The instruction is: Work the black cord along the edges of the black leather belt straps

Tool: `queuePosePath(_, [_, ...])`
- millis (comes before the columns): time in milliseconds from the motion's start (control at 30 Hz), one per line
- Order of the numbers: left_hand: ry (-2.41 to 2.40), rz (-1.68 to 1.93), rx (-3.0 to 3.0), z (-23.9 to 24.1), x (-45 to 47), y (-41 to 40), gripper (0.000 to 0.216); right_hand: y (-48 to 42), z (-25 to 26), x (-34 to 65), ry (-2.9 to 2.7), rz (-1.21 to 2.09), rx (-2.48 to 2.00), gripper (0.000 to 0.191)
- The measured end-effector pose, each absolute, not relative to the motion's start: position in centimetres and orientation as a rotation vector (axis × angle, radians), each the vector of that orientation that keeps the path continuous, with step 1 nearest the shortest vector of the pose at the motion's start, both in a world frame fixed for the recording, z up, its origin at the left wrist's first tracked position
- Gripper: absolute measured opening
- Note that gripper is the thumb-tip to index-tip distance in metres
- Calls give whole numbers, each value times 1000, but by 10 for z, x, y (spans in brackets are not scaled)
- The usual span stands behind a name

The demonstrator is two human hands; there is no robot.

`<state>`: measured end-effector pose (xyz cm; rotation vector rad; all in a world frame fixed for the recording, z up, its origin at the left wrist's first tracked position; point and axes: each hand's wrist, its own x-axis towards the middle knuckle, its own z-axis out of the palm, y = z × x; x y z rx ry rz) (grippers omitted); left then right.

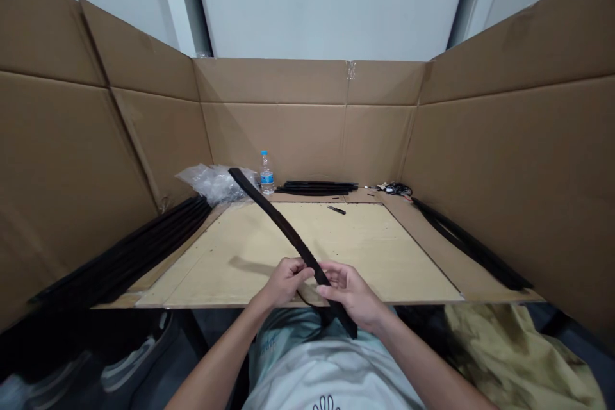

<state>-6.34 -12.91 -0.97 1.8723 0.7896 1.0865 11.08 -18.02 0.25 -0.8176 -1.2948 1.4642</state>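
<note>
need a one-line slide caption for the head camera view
Left hand and right hand hold a long black strip across the near edge of a pale board, inside cardboard walls.

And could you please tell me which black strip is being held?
The slanting strip, held by the left hand and right hand; the other strips lie along the cardboard walls.

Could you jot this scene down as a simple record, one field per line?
Held item: long black strip, slanting from far left to near right
Left hand: fingers at the strip's left edge
Right hand: holding the strip nearer its lower end
Work surface: pale board
On board: small dark tool, type unclear
Toward back: bottle, clear plastic, stacked black strips
Sides: left bundle, right bundle
Enclosure: cardboard walls
</note>
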Motion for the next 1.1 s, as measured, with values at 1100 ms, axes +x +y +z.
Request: queuePosePath(1100, [631, 975, 1472, -16, -43, -139, 44, -180, 10, 116, -1350, 1425, -854, 49])
